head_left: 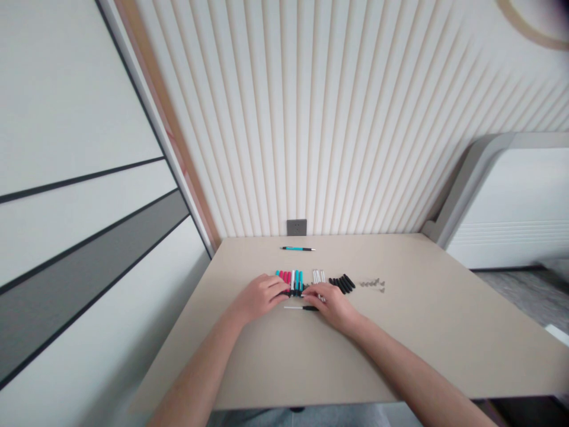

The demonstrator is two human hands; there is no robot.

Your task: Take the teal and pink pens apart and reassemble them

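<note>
A row of coloured pen barrels, with pink ones (285,276), a white one (293,280) and blue ones (300,279), lies on the table. At the row's near left end is my left hand (263,296), its fingers pinched together. My right hand (331,301) is closed just right of the row, its fingertips close to the left ones. A small dark piece shows between the fingertips, too small to name. Just below them lies a thin pen refill with a black part (309,308), partly behind my right hand.
Farther back lies a whole blue and black pen (297,249). Right of the barrels are clear or silvery tubes (319,275), several black grips (342,283) and small metal tips (373,284). The beige table (275,367) meets a ribbed wall with a socket (296,228).
</note>
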